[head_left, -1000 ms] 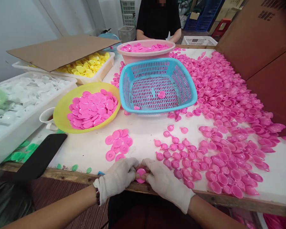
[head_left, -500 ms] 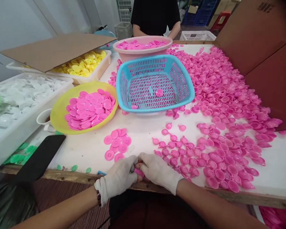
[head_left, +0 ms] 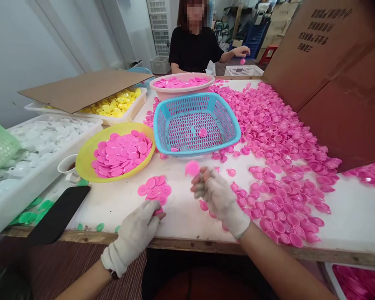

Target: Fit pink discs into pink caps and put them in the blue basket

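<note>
My gloved right hand (head_left: 217, 196) is lifted above the table, fingers loosely apart. A blurred pink cap (head_left: 192, 168) hangs in the air just off its fingertips, on the near side of the blue basket (head_left: 229, 125). One pink cap (head_left: 203, 133) lies inside that basket. My gloved left hand (head_left: 137, 229) rests low at the table's front, its fingertips pinched on a pink disc (head_left: 158, 212) at the near edge of a small pile of flat pink discs (head_left: 154, 187).
A yellow bowl (head_left: 84, 160) holds pink discs. Pink cups (head_left: 278, 166) cover the table's right side beside a cardboard sheet (head_left: 337, 83). White trays (head_left: 34, 175) and a black phone (head_left: 59, 214) lie left. A person in black sits behind a pink basin (head_left: 183, 89).
My hands, pressed together on one pink piece at the table edge, have parted. The right hand rose toward the basket with the piece; the left moved to the disc pile.
</note>
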The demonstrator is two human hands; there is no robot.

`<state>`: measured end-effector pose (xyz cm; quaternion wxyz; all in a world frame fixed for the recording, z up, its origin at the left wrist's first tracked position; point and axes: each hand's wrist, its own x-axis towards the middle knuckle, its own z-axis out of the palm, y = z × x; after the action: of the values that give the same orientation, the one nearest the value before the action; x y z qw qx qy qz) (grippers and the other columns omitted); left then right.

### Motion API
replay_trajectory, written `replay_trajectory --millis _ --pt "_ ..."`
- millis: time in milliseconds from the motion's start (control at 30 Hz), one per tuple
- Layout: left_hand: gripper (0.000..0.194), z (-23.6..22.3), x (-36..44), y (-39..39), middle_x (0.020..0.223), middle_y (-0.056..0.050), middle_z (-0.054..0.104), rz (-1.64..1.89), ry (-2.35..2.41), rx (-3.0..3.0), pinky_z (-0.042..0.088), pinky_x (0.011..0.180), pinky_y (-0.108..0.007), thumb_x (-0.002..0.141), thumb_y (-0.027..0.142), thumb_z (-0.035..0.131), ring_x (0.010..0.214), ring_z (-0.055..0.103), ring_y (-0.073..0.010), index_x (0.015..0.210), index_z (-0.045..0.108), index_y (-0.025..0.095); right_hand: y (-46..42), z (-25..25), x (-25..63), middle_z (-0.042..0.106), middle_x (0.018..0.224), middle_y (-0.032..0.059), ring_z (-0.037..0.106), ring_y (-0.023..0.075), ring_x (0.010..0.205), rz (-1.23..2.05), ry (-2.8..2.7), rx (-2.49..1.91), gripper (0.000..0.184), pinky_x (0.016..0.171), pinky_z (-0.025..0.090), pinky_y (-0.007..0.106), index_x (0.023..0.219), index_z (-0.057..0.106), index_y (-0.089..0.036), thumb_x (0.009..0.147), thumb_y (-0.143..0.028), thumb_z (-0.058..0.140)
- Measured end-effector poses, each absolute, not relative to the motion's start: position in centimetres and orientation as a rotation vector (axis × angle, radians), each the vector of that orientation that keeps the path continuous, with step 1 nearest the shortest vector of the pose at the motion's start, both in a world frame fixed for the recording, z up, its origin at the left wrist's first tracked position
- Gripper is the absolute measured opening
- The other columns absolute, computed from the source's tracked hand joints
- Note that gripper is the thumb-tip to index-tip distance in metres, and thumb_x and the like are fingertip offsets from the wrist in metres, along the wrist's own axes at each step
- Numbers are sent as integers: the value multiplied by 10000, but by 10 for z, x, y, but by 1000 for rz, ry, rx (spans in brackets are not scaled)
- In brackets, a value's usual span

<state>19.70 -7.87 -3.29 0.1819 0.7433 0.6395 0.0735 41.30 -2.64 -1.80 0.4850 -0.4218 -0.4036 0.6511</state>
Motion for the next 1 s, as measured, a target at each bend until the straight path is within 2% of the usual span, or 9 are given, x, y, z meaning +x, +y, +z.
replay_trajectory --millis 67,167,300,400,567,667,767,867,1000 --pt "136 -32 190 -74 939 -64 564 74 1885 2137 429 727 -319 845 238 415 811 575 -201 913 522 192 -18 -10 419 581 805 -20 606 116 626 1520 -879 -961 217 527 455 229 994 406 -238 872 -416 428" --pt "116 -37 185 -72 951 -65 548 41 1916 2106 434 714 -307 817 217 444 802 576 -192 899 518 187 -23 -11 426 563 714 -20 557 109 560 1399 -1333 -1175 135 503 409 222 913 475 -212 882 -337 433" --pt "47 -46 187 -77 838 -23 555 304 1853 1972 423 718 -304 793 243 481 764 555 -175 797 484 196 -46 -25 434 607 801 56 557 171 741 663 -2262 -1610 133 646 397 282 824 576 -172 838 -106 461" --pt "151 -45 195 -79 641 27 500 481 1745 1700 407 609 -276 782 321 513 622 513 -149 725 442 200 -57 -32 435 624 866 94 554 232 832 320 -2561 -1771 192 701 382 338 831 619 -161 789 -31 485" --pt "148 -37 222 -75 638 38 535 605 1386 1149 444 546 -245 777 312 526 581 562 -127 776 442 190 -64 -33 424 644 843 67 558 220 856 641 -2445 -1638 158 750 394 342 798 629 -177 830 -103 492" --pt "44 -32 238 -75 689 11 580 664 1369 1441 463 618 -259 786 212 496 659 578 -130 765 516 179 -64 -24 422 638 763 31 558 131 666 1194 -1939 -1527 228 643 425 264 820 594 -171 899 -205 384" --pt "150 -28 250 -76 824 -22 616 802 1244 1900 455 707 -266 787 120 437 773 567 -133 747 568 182 -64 -19 426 580 638 -14 476 72 468 1728 -1506 -1379 237 464 369 195 808 564 -164 884 -291 380" --pt "152 -27 257 -73 906 -46 618 797 1265 1933 463 744 -286 816 153 422 825 574 -147 815 570 185 -64 -30 430 542 605 -40 482 67 453 1782 -1315 -1413 157 417 341 166 918 542 -172 811 -260 470" --pt "154 -36 264 -65 624 8 586 436 1351 1420 469 531 -254 836 293 444 563 573 -137 909 521 182 -67 -55 430 533 544 -48 488 86 398 1595 -1445 -1610 198 376 358 171 991 515 -198 812 -236 439"
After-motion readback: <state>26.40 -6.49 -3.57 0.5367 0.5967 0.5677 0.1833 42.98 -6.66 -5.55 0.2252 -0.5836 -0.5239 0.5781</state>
